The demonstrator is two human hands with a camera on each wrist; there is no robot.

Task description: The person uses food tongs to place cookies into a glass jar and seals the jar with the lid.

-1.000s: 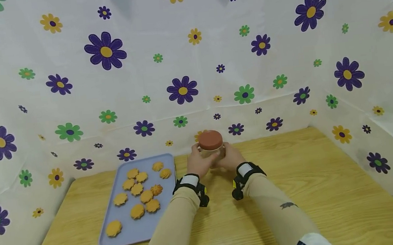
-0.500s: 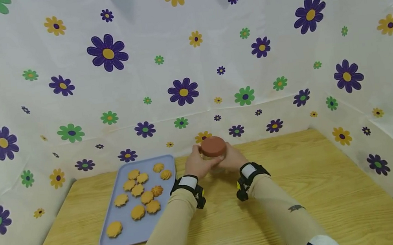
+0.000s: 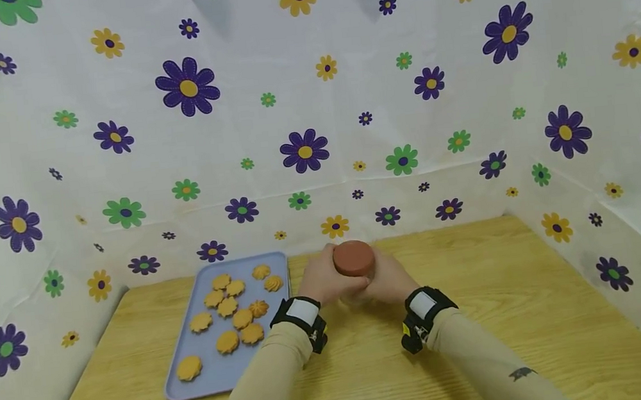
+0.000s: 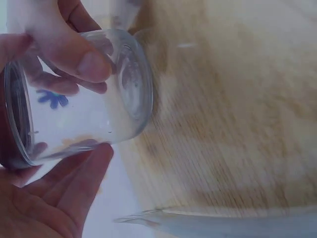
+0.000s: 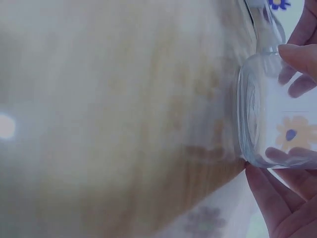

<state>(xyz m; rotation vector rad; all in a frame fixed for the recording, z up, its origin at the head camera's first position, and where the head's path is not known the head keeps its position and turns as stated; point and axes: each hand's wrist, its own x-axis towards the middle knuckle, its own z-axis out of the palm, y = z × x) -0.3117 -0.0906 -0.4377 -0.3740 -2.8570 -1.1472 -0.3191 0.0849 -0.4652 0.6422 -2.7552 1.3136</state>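
A clear glass jar (image 4: 94,121) with a reddish-brown round lid (image 3: 354,258) is at the centre of the head view, its body mostly hidden by hands. The left hand (image 3: 327,280) and the right hand (image 3: 390,278) both curl round it, their far fingers out of sight. The lid is cut off at the left wrist view's left edge; the jar runs off the right wrist view's right edge. Whether its base touches the yellowish wooden table (image 3: 483,319) is unclear. At lower left, a beige sleeve (image 3: 262,379) covers part of a pale-blue rectangular tray (image 3: 213,381) bearing golden fluted biscuits (image 3: 242,318).
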